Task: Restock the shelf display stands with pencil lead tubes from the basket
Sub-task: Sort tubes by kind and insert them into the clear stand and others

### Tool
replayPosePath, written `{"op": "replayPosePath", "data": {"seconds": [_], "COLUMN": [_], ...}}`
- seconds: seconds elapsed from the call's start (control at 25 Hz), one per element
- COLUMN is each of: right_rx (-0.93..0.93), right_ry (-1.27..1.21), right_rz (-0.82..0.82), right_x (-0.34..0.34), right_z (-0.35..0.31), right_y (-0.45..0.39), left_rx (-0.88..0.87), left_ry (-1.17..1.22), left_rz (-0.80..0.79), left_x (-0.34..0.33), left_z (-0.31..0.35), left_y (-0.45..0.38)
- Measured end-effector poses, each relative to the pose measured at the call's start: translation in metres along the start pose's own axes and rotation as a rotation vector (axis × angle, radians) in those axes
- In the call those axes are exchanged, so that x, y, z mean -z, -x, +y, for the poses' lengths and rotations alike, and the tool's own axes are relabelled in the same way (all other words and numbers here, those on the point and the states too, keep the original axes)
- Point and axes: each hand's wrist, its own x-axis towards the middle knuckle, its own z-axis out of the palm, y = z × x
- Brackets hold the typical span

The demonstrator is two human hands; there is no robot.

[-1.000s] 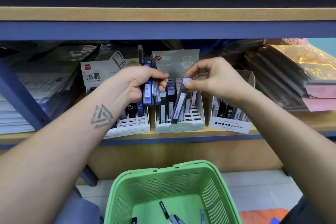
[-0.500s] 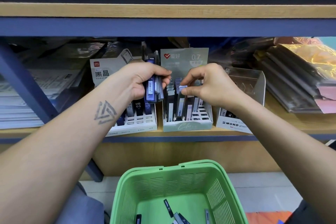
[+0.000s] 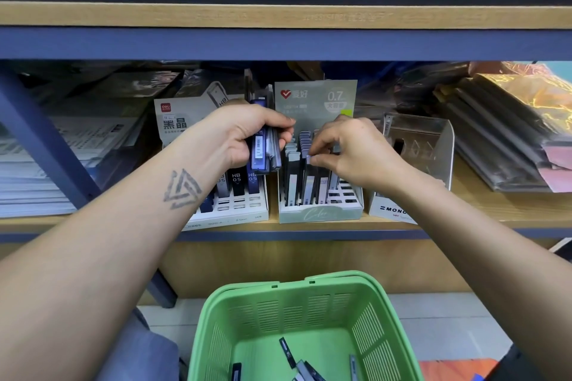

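A lead tube (image 3: 309,178) stands upright in the middle stand (image 3: 320,213), a pale green cardboard display on the wooden shelf (image 3: 495,210). The right hand (image 3: 356,155) pinches the tube's pale cap between thumb and forefinger, with the tube's lower part down among the other tubes in the stand's rows. The left hand (image 3: 247,136) grips a bundle of tubes (image 3: 263,145), dark blue and grey, held upright in front of the left stand (image 3: 235,210), which is white and holds tubes marked HB 0.5. A triangle tattoo marks the left forearm. Just right of the middle stand sits a clear stand (image 3: 433,145) with a white base printed MONO. Stacks of paper fill the shelf's left side, and dark wrapped packs with a gold sheet lie on its right. Below the shelf, a green basket (image 3: 278,312) sits near the person, with a few loose tubes (image 3: 288,353) lying on its bottom.
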Motion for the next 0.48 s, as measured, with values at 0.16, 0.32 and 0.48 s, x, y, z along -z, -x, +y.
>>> {"op": "replayPosePath", "data": {"seconds": [0.16,0.32,0.48], "right_rx": [0.060,0.023,-0.153], "right_ry": [0.050,0.041,-0.188], "right_rz": [0.004,0.020,0.137], "right_x": [-0.007,-0.008,0.010], "right_z": [0.006,0.007,0.002], "right_y": [0.001,0.003,-0.002], "left_rx": [0.000,0.014,0.051], "left_ry": [-0.005,0.000,0.009], "left_rz": [-0.001,-0.015,-0.106], "left_x": [0.000,0.001,-0.001], "left_z": [-0.001,-0.002,-0.005], "left_y": [-0.002,-0.002,0.001]}}
